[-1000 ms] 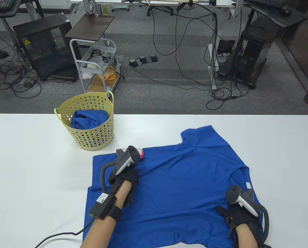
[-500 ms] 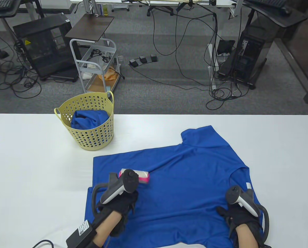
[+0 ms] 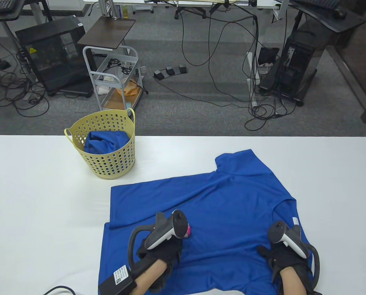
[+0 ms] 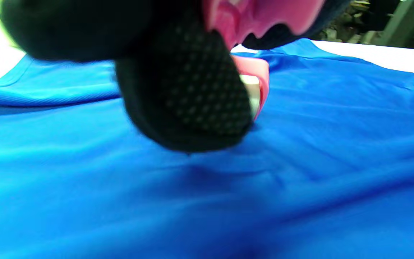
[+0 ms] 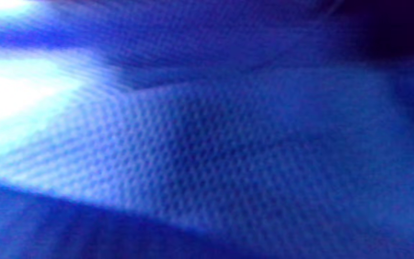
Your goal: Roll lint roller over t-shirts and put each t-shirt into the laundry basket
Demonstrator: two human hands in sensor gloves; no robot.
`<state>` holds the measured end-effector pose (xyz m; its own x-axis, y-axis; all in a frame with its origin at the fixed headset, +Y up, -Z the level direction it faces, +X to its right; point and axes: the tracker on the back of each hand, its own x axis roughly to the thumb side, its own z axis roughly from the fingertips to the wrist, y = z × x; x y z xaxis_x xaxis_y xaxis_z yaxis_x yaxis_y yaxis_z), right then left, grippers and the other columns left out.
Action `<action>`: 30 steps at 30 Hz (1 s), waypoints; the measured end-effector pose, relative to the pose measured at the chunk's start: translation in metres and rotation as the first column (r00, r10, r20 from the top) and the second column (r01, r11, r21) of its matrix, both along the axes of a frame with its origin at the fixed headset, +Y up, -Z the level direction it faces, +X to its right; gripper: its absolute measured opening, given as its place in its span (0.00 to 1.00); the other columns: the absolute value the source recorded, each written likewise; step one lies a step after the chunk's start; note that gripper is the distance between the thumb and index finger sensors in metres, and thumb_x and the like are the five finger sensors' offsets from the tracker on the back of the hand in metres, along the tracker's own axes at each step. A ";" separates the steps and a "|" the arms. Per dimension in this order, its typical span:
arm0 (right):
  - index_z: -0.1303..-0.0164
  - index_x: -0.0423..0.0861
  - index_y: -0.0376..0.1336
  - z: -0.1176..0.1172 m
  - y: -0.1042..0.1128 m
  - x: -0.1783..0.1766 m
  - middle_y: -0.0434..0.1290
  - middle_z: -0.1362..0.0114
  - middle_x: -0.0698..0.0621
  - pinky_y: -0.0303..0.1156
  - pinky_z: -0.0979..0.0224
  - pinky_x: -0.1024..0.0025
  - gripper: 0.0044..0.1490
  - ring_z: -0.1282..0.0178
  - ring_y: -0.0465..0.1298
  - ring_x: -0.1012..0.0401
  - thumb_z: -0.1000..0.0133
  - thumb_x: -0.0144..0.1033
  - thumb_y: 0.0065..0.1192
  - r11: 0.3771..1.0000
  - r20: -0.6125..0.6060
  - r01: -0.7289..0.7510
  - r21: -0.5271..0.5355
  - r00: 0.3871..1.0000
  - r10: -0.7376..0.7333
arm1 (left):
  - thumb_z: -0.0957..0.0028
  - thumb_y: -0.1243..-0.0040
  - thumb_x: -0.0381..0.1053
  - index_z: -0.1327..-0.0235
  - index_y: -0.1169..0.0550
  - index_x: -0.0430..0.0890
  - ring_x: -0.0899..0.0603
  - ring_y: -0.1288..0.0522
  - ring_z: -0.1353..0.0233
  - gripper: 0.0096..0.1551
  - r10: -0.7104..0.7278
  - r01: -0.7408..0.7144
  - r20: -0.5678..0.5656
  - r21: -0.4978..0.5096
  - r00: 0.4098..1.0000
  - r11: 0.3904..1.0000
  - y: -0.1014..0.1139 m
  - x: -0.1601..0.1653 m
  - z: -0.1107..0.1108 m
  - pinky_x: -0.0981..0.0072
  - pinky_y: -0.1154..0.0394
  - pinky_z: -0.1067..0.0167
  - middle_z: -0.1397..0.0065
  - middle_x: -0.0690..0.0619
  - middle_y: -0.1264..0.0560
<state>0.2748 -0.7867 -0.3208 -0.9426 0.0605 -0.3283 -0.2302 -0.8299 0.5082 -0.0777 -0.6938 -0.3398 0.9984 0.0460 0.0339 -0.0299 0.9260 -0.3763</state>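
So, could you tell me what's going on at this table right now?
A person in sensor gloves is cleaning a blue t-shirt spread flat on the white table. The left hand grips a pink lint roller and has it down on the shirt's near left part. The right hand rests on the shirt near the collar end, apparently pinning the fabric. Another blue t-shirt already sits bunched in the yellow laundry basket at the table's far left.

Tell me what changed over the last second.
The left hand, gripping the lint roller, drew it across the spread t-shirt from its far edge back toward the person. The right hand kept resting on the t-shirt; the basket and the shirt in it stayed put.
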 end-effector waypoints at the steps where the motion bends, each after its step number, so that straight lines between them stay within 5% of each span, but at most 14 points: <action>1: 0.25 0.55 0.24 0.000 0.000 0.000 0.22 0.17 0.48 0.35 0.23 0.34 0.52 0.19 0.27 0.43 0.48 0.63 0.39 1.000 0.000 0.000 0.000 1.000 0.000 | 0.42 0.48 0.58 0.23 0.40 0.55 0.53 0.10 0.70 0.33 0.001 -0.001 -0.009 0.012 1.000 1.000 -0.004 0.002 -0.010 0.73 0.15 0.72 0.36 0.43 0.22; 9: 0.25 0.55 0.24 0.000 0.000 0.000 0.22 0.17 0.48 0.34 0.23 0.34 0.52 0.19 0.27 0.43 0.48 0.63 0.39 1.000 0.000 0.003 0.000 1.000 -0.003 | 0.42 0.46 0.59 0.23 0.52 0.60 0.49 0.10 0.53 0.40 -0.008 0.011 -0.103 0.024 0.995 1.000 -0.034 0.002 -0.078 0.67 0.15 0.59 0.31 0.45 0.27; 15: 0.25 0.55 0.24 0.000 0.000 -0.001 0.22 0.17 0.48 0.35 0.23 0.33 0.52 0.19 0.27 0.43 0.48 0.64 0.38 1.000 -0.004 -0.006 0.003 1.000 0.006 | 0.44 0.43 0.59 0.24 0.55 0.63 0.48 0.10 0.50 0.44 0.068 -0.065 -0.106 0.026 0.992 0.998 -0.043 -0.008 -0.100 0.68 0.15 0.55 0.29 0.48 0.29; 21: 0.25 0.53 0.24 0.000 0.008 -0.005 0.25 0.16 0.44 0.41 0.24 0.32 0.54 0.18 0.33 0.39 0.47 0.64 0.40 0.999 -0.030 0.002 0.050 1.000 -0.001 | 0.45 0.41 0.58 0.23 0.52 0.58 0.52 0.10 0.51 0.45 0.255 -0.251 -0.040 0.094 0.966 0.963 -0.032 -0.023 -0.092 0.70 0.13 0.56 0.32 0.46 0.28; 24: 0.24 0.52 0.27 0.001 0.031 -0.011 0.26 0.16 0.44 0.40 0.25 0.32 0.52 0.19 0.33 0.40 0.46 0.62 0.43 0.981 -0.059 0.057 0.187 0.997 -0.047 | 0.45 0.40 0.58 0.23 0.52 0.56 0.52 0.10 0.51 0.46 0.351 -0.353 0.043 0.178 0.935 0.919 -0.012 -0.030 -0.075 0.69 0.13 0.56 0.32 0.46 0.28; 27: 0.22 0.50 0.33 0.012 0.071 -0.040 0.32 0.15 0.42 0.46 0.25 0.32 0.50 0.18 0.38 0.39 0.45 0.59 0.46 0.909 -0.182 0.126 0.397 0.982 -0.056 | 0.46 0.39 0.59 0.23 0.53 0.56 0.52 0.10 0.51 0.47 0.403 -0.432 0.159 0.264 0.901 0.862 0.011 -0.032 -0.053 0.69 0.13 0.56 0.32 0.46 0.28; 30: 0.23 0.48 0.32 0.034 0.119 -0.100 0.48 0.15 0.41 0.61 0.26 0.40 0.51 0.21 0.60 0.43 0.45 0.57 0.49 0.769 -0.376 0.308 0.560 0.922 -0.096 | 0.49 0.36 0.61 0.23 0.55 0.49 0.54 0.10 0.54 0.54 0.393 -0.472 0.279 0.333 0.876 0.816 0.030 -0.024 -0.027 0.71 0.13 0.58 0.34 0.49 0.28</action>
<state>0.1743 -0.6680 -0.2864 -0.9274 0.3446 0.1456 -0.3487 -0.9372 -0.0027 -0.1017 -0.6633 -0.3667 0.8499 0.4155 0.3240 -0.4268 0.9035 -0.0392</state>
